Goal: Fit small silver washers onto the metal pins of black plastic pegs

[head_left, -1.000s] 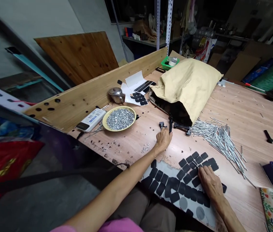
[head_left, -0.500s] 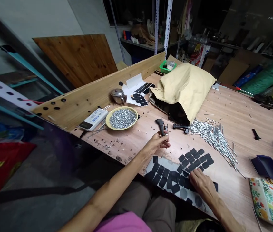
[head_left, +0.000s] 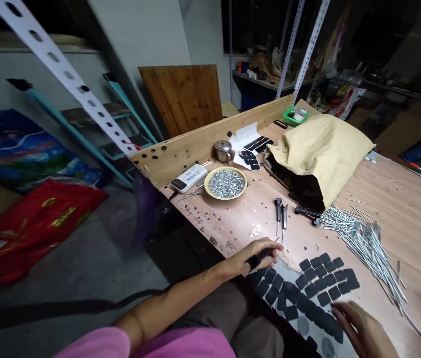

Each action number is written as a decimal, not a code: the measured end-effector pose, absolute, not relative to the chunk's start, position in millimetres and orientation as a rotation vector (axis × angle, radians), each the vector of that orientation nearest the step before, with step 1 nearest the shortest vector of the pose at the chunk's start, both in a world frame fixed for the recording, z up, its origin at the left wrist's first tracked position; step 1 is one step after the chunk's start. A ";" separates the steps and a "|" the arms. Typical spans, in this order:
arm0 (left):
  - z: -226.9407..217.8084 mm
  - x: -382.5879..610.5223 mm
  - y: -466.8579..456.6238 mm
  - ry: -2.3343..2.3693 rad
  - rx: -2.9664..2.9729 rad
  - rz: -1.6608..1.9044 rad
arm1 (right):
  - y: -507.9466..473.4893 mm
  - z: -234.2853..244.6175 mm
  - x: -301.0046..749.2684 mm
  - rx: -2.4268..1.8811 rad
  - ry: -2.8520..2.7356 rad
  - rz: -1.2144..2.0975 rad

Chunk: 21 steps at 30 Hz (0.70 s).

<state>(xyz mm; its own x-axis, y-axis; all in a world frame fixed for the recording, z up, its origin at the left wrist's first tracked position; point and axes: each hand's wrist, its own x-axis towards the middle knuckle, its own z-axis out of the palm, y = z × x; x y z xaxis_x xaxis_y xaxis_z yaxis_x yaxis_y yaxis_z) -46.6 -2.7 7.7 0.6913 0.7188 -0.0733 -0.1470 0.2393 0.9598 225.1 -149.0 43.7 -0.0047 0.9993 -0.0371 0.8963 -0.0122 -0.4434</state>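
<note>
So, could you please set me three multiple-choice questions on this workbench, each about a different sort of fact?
1. Where is the yellow plate of small silver fasteners?
A) Inside the paper bag
B) On the table beside the white power unit
C) On the floor

2. What colour are the pads by the right hand?
A) Red
B) White
C) Black

3. What is the left hand doing?
A) Holding a small black piece
B) Lying open on the plate
C) Gripping a metal rod

1 B: the plate sits on the tabletop next to the unit.
2 C: the pads show black.
3 A: its fingers curl around the piece.
</note>
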 end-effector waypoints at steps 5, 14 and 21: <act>-14.5 -81.6 -22.2 0.353 1.256 0.466 | -27.4 13.8 145.1 -1.693 -1.992 0.396; 4.9 -101.7 -24.0 0.558 1.085 0.522 | 44.4 -17.3 85.8 -1.850 -2.346 0.241; 13.5 -92.4 1.4 0.682 0.657 0.750 | 59.6 -19.1 82.3 -1.808 -2.282 0.319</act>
<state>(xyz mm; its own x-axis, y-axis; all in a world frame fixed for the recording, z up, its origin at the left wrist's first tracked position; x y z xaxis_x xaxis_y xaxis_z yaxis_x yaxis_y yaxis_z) -92.4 1.4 13.5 0.5456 0.7786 -0.3101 -0.3821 0.5604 0.7348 82.3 59.6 -19.1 -0.2240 0.9741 0.0313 0.9281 0.2230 -0.2982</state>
